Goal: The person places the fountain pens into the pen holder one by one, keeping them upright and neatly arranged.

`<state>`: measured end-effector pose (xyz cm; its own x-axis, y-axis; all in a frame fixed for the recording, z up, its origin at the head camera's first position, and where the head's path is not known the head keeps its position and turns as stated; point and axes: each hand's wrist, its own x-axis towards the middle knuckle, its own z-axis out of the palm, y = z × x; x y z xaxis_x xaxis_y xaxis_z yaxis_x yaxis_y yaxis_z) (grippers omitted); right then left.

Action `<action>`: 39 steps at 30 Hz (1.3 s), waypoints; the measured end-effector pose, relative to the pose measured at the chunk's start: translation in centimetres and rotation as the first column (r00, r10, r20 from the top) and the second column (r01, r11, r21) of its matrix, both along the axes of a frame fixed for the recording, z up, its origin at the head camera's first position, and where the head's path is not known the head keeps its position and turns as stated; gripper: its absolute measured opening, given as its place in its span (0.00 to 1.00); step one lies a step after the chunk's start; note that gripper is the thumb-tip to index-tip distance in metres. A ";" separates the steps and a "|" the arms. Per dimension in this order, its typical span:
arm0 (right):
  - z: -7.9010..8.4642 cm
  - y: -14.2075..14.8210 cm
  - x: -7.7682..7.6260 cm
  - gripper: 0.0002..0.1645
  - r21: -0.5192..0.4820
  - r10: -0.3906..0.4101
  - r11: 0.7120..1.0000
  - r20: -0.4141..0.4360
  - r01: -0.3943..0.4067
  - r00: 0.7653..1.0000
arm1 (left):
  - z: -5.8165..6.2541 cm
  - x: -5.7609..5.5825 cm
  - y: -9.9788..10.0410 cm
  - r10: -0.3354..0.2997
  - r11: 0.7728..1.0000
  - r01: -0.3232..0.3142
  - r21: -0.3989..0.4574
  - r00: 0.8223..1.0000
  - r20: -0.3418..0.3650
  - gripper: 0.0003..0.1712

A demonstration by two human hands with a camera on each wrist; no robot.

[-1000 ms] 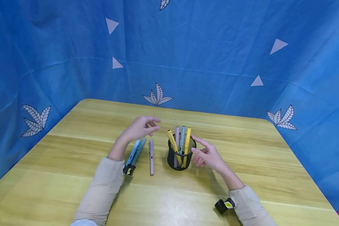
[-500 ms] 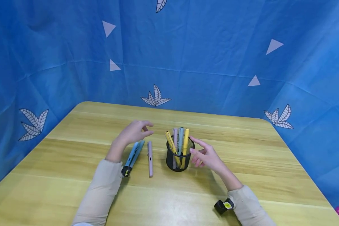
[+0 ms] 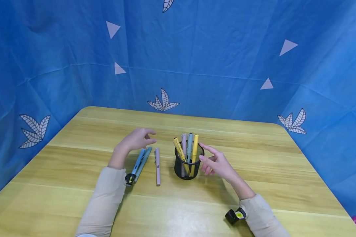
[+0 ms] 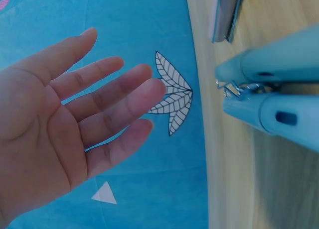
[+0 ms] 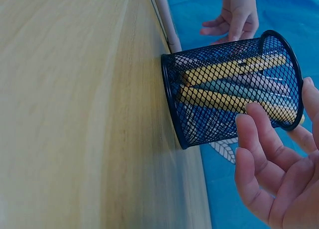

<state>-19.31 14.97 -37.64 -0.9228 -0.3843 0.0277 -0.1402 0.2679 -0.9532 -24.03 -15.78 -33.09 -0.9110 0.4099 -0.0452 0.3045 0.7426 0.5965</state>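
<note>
From the head view, your left hand (image 3: pixel 135 140) hovers over the worktop (image 3: pixel 270 158) with a gap between thumb and fingers, loosely relaxed. On your side of it lie a light blue pen (image 3: pixel 138 161) and a teal pen (image 3: pixel 143 163), side by side; a black wrist camera (image 3: pixel 130 178) at your left cuff covers part of their near ends. A purple pen (image 3: pixel 157 168) lies to the right of that hand, nearer to you. Your right hand (image 3: pixel 218 163) lightly holds the mesh cup (image 3: pixel 187 171) at its rim, thumb on the near side and index finger on the far side. The cup stands just left of this hand, with four pens in it: a leaning yellow pen (image 3: pixel 179 147), a second purple pen (image 3: pixel 184 141), a grey-blue pen (image 3: pixel 190 144) and an upright yellow pen (image 3: pixel 195 144). Beyond both hands hangs a blue cloth (image 3: pixel 210 49).

From the left wrist view, you see your left palm with the fingers spread and slightly bent. The light blue and teal pens lie apart from the fingertips, their clips facing each other.

From the right wrist view, your remaining right-hand fingers curl beside the cup's wall; whether they press it you cannot tell. Past the cup, your left hand shows.
</note>
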 end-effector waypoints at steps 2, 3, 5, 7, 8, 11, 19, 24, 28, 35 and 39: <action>0.1 0.0 0.0 0.33 -0.001 0.001 1.000 0.000 -0.001 1.000 | -0.1 0.0 -0.2 0.007 1.000 -0.007 0.005 1.000 0.019 0.25; 0.1 0.0 0.1 0.33 -0.001 0.001 1.000 0.000 -0.001 1.000 | -0.2 0.0 -0.3 0.010 1.000 -0.010 0.007 0.999 0.032 0.25; 0.1 0.0 0.1 0.33 -0.001 0.002 1.000 0.001 -0.002 1.000 | -0.4 -0.1 -0.6 0.011 1.000 -0.011 0.005 0.998 0.059 0.25; 0.1 0.0 0.0 0.34 -0.004 0.002 1.000 0.002 -0.002 1.000 | -0.6 -0.2 -0.9 0.017 1.000 -0.016 -0.004 0.996 0.089 0.25; 0.2 0.0 0.0 0.34 -0.004 0.002 1.000 0.002 -0.002 1.000 | -0.7 -0.3 -1.0 0.022 1.000 -0.021 -0.012 0.994 0.105 0.25; 0.2 0.1 0.0 0.34 -0.006 0.003 1.000 0.003 -0.003 1.000 | -0.9 -0.4 -1.4 0.039 0.999 -0.035 -0.032 0.988 0.147 0.24; 0.1 0.1 0.0 0.34 -0.009 0.005 1.000 0.003 -0.005 1.000 | -1.4 -0.6 -2.0 0.060 0.997 -0.049 -0.058 0.978 0.201 0.24; 0.0 0.2 -0.1 0.34 -0.010 0.002 1.000 0.005 -0.002 1.000 | -1.6 -0.9 -2.2 0.068 0.995 -0.050 -0.085 0.972 0.223 0.25; 0.0 0.1 -0.2 0.34 -0.011 -0.001 1.000 0.006 0.001 1.000 | -1.8 -1.1 -2.4 0.073 0.994 -0.052 -0.096 0.969 0.237 0.25; 0.0 0.0 -0.2 0.34 -0.008 0.011 1.000 0.014 -0.011 1.000 | -2.3 -1.1 -2.8 0.103 0.990 -0.075 -0.117 0.961 0.255 0.24; 0.1 0.1 -0.1 0.34 -0.001 0.013 1.000 0.016 -0.013 1.000 | -2.1 -0.8 -2.8 0.110 0.989 -0.077 -0.130 0.955 0.274 0.26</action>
<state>-19.42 15.02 -37.54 -0.9179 -0.3965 0.0137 -0.1288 0.2652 -0.9556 -24.82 -18.61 -35.22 -0.8888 0.3004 -0.3462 0.0638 0.8290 0.5556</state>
